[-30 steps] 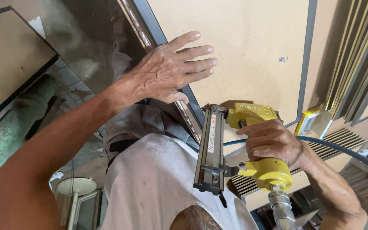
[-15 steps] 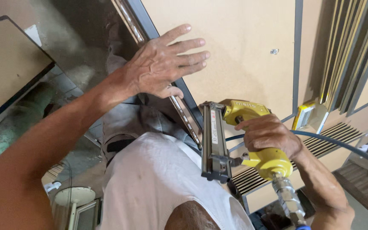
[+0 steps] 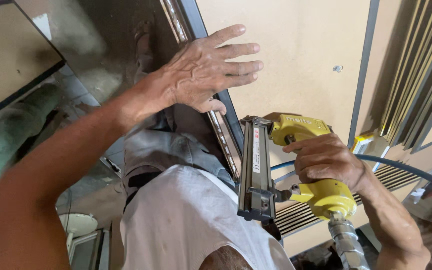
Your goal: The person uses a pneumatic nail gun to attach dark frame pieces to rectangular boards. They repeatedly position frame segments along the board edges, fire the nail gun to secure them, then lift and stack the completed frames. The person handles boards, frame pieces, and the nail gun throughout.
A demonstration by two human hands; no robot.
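The left hand (image 3: 211,65) lies spread flat on the dark frame edge (image 3: 226,112) of the tan board (image 3: 296,50). The right hand (image 3: 326,160) grips the yellow nail gun (image 3: 296,165), its nose at that edge; bare board lies beyond.

Two hands, left (image 3: 211,70) and right (image 3: 326,157); one yellow nail gun (image 3: 296,165); one blue air hose (image 3: 406,167).

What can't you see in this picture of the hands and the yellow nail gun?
Head view only:
- Nail gun nose: hidden behind its grey magazine and the frame edge.
- Right hand fingers: wrapped round the handle, trigger finger hidden.
- Left hand palm: faces down onto the board.
- Air hose: cut off by the right edge.
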